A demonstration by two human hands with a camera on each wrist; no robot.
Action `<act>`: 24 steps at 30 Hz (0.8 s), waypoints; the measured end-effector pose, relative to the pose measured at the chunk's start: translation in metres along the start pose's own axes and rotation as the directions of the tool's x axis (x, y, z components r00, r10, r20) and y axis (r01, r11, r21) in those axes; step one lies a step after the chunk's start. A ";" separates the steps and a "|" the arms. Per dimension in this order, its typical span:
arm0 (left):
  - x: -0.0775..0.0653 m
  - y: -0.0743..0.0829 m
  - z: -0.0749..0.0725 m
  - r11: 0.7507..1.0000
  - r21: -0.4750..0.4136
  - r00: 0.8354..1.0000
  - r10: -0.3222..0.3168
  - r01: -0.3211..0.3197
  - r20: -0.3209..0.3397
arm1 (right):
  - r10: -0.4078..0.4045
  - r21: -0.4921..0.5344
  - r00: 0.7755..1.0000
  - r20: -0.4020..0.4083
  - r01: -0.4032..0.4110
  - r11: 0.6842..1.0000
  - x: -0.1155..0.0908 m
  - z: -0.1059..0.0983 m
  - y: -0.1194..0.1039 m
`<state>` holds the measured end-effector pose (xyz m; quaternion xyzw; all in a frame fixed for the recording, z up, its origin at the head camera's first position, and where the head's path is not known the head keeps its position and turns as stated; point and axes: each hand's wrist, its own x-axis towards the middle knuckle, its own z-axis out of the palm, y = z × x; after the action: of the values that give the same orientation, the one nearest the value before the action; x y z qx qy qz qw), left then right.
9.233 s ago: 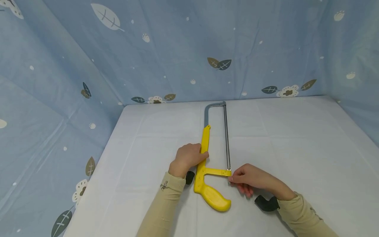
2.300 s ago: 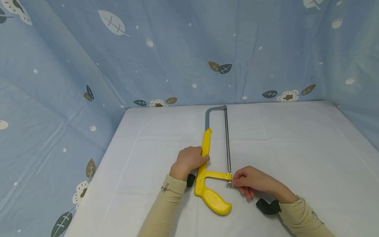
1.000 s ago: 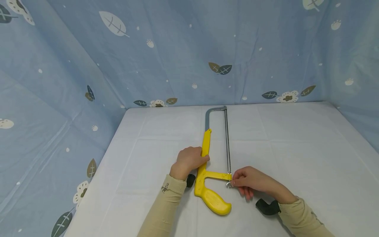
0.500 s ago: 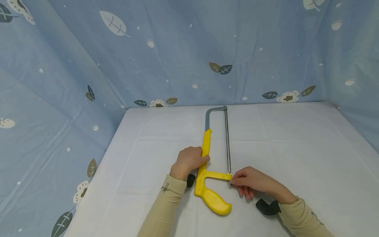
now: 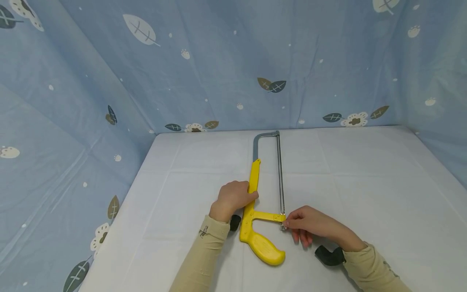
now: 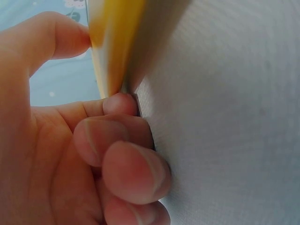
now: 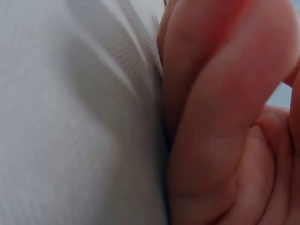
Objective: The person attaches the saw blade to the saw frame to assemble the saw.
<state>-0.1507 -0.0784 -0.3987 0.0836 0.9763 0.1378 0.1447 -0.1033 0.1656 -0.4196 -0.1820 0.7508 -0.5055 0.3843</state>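
Note:
A hacksaw with a yellow handle and a grey front bow lies on the white cloth, its blade on the right side. My left hand grips the yellow frame above the handle. In the left wrist view, the thumb and a fingertip of that hand pinch the yellow bar close to the cloth. My right hand pinches the small metal wing nut at the blade's near end. In the right wrist view, curled fingers hide the nut.
White cloth covers the table under the saw. A blue patterned curtain stands behind and at the sides. Black curved pieces sit by both wrists, beneath the beige sleeves.
The wing nut shows at different angles from frame to frame as the right fingers and thumb shift on it. The left hand keeps its grip; saw and hands appear slightly lower than 9 seconds ago.

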 end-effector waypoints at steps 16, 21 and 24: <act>0.001 0.000 0.000 1.000 0.005 1.000 0.005 -0.005 -0.003 | -0.019 0.032 0.999 -0.032 0.020 0.999 0.000 0.000 0.001; 0.001 -0.001 0.000 1.000 0.010 1.000 0.003 -0.003 -0.003 | -0.025 0.038 0.999 -0.036 0.026 0.999 -0.002 0.001 -0.003; 0.001 -0.001 0.000 1.000 0.015 1.000 0.003 -0.003 -0.003 | -0.024 0.037 0.999 -0.035 0.025 0.999 -0.002 0.001 -0.004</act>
<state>-0.1516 -0.0788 -0.3996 0.0856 0.9774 0.1308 0.1422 -0.1015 0.1647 -0.4157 -0.1754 0.7454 -0.5271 0.3684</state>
